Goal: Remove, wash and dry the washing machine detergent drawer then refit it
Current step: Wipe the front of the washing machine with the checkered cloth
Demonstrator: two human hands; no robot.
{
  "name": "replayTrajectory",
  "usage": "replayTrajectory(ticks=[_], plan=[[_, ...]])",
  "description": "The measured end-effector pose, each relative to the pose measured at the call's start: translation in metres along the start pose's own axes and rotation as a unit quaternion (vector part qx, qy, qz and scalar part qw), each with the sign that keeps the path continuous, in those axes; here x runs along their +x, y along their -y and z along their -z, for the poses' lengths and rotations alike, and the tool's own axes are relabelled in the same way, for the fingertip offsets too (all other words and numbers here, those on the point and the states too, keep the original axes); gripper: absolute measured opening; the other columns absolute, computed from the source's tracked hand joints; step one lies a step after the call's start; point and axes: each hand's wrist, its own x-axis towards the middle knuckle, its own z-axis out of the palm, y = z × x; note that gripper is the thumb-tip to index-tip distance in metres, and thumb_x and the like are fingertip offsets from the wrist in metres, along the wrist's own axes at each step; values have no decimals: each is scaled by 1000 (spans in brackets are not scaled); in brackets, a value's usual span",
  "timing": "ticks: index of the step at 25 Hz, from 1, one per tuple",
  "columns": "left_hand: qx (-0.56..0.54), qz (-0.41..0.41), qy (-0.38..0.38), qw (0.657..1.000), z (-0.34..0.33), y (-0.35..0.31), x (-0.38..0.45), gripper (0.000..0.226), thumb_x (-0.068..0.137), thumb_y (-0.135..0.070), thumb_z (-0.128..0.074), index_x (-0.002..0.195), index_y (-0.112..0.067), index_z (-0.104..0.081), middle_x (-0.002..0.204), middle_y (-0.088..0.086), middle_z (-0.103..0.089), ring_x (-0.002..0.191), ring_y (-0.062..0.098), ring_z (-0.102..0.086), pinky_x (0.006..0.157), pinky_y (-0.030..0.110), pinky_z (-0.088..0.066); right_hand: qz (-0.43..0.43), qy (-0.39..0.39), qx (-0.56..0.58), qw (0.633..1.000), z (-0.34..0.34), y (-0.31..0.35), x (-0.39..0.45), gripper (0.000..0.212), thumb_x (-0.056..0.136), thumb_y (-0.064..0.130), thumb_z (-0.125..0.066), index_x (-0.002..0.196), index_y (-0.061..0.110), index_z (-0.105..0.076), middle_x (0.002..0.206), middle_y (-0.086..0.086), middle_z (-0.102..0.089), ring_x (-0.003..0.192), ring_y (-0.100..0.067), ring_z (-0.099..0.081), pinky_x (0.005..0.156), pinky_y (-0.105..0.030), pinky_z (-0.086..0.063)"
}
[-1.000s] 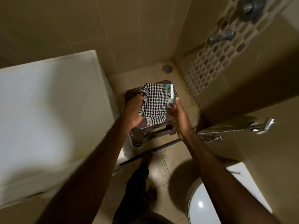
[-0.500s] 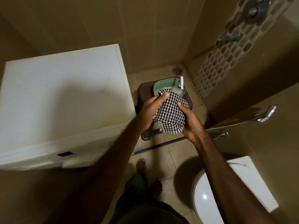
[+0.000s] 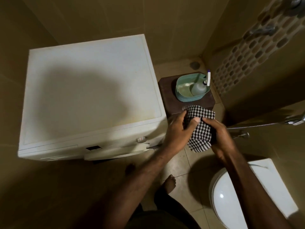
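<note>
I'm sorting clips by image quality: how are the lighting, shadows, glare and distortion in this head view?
Head view: dim, yellowish light; a broad soft shadow lies across the washing machine top; a small glare spot sits on the toilet lid; wide-angle bending curves the walls at the edges; the checked cloth stays fairly sharp.

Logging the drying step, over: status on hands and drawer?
Left hand and right hand both grip the checked cloth. Drawer hidden, cannot confirm. Stool with green basin just ahead.
</note>
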Motion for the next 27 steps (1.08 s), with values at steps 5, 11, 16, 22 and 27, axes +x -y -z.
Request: replayTrajectory(ticks=[5, 11, 16, 22, 27], plan=[[-58, 26, 32, 998, 13, 15, -3, 55, 101, -61, -49, 141, -23, -53, 122, 1, -71, 106, 17, -72, 89, 44, -63, 31, -24, -38, 999, -30, -21, -7, 33, 103, 14, -55, 135, 14, -64, 126, -11, -74, 117, -28, -71, 92, -42, -59], [-59, -32, -21, 998, 32, 31, -14, 39, 107, -47, -48, 125, -18, -66, 109, 2, -74, 101, 14, -71, 81, 39, -63, 87, -133, -119, 980, -64, -54, -19, 23, 104, 32, -60, 124, 30, -69, 124, 0, -73, 118, -20, -69, 104, -53, -54], [122, -68, -36, 990, 58, 37, -21, 46, 107, -52, -38, 116, -19, -69, 126, -1, -61, 116, 15, -49, 93, 37, -45, 47, -142, -39, 988, -107, -63, -40, 32, 106, 39, -52, 125, 18, -69, 116, -7, -76, 113, -27, -72, 86, -41, -60], [217, -160, -159, 950, 199, 70, 2, 36, 103, -41, -49, 125, -23, -72, 122, -3, -71, 114, 19, -60, 96, 41, -52, 157, -258, -126, 945, -111, -67, -11, 31, 104, 23, -63, 134, 18, -67, 129, -5, -70, 118, -23, -66, 97, -54, -58], [551, -232, -167, 784, 344, 120, 38, 41, 106, -36, -47, 140, -21, -63, 150, 5, -59, 134, 35, -53, 108, 49, -44, 261, -212, -374, 864, -132, -63, 30, 60, 101, 20, -63, 157, 24, -42, 151, -5, -54, 133, -22, -55, 99, -41, -54]])
